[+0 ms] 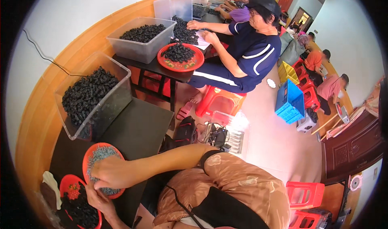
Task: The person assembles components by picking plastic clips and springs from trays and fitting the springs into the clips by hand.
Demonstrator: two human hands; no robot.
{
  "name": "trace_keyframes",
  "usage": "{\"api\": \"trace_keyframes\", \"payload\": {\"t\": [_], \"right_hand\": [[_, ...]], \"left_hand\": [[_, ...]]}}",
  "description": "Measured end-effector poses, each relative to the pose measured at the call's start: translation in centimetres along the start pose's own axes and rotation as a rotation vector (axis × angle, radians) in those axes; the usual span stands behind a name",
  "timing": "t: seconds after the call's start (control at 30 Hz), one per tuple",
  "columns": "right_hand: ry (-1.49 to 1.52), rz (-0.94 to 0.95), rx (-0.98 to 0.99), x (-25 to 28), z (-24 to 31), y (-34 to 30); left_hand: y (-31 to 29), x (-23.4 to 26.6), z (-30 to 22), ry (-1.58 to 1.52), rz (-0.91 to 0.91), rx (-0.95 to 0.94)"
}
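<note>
My right hand (109, 171) is over a red plate (85, 158) of small grey pieces (106, 152). Its fingers curl down and together, and whatever they pinch is hidden under the hand. Just below it, my left hand (100, 200) is at the near rim of that plate, fingers bent and pressed together close to the right fingertips. What the left fingers hold is too small to make out. Beside the left hand, a second red plate (64, 182) with a flower pattern bears a heap of small black parts (83, 208).
A clear plastic bin (121, 77) of black parts (91, 93) stands on the dark table (145, 122). Beyond it, a person (258, 47) handles black parts at another table with a grey bin (141, 47) and red plate (194, 63). Red stools (220, 101) and a blue crate (289, 101) stand rightward.
</note>
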State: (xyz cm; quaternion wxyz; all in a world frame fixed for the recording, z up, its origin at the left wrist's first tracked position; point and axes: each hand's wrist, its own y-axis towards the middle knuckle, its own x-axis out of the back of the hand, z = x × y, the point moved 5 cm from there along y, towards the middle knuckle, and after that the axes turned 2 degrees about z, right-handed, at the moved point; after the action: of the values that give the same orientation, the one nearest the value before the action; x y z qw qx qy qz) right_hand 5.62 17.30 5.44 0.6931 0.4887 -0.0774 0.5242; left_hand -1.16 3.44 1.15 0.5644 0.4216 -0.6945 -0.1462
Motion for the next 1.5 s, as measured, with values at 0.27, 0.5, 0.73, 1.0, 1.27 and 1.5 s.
{"api": "trace_keyframes", "payload": {"t": [0.27, 0.5, 0.73, 1.0, 1.27, 1.5], "right_hand": [[0.360, 0.285, 0.033, -4.3, -3.1, 4.6], [0.537, 0.432, 0.119, -5.2, -5.0, 5.6], [0.691, 0.344, 0.126, -5.1, -6.0, 5.3], [0.775, 0.404, 0.052, -4.6, -6.5, 5.3], [0.850, 0.260, 0.029, -4.0, -7.1, 5.8], [0.807, 0.177, -0.022, -4.0, -7.4, 5.9]], "left_hand": [[-1.7, 0.3, 3.2, 0.163, -0.037, 0.203], [-2.2, 0.0, 4.9, 0.156, 0.065, 0.363], [-2.3, -0.3, 4.8, 0.135, 0.107, 0.337], [-2.9, 0.0, 5.2, 0.147, 0.220, 0.507], [-2.0, -0.9, 5.7, 0.172, 0.280, 0.489], [-1.7, -2.3, 5.5, 0.160, 0.452, 0.371]]}}
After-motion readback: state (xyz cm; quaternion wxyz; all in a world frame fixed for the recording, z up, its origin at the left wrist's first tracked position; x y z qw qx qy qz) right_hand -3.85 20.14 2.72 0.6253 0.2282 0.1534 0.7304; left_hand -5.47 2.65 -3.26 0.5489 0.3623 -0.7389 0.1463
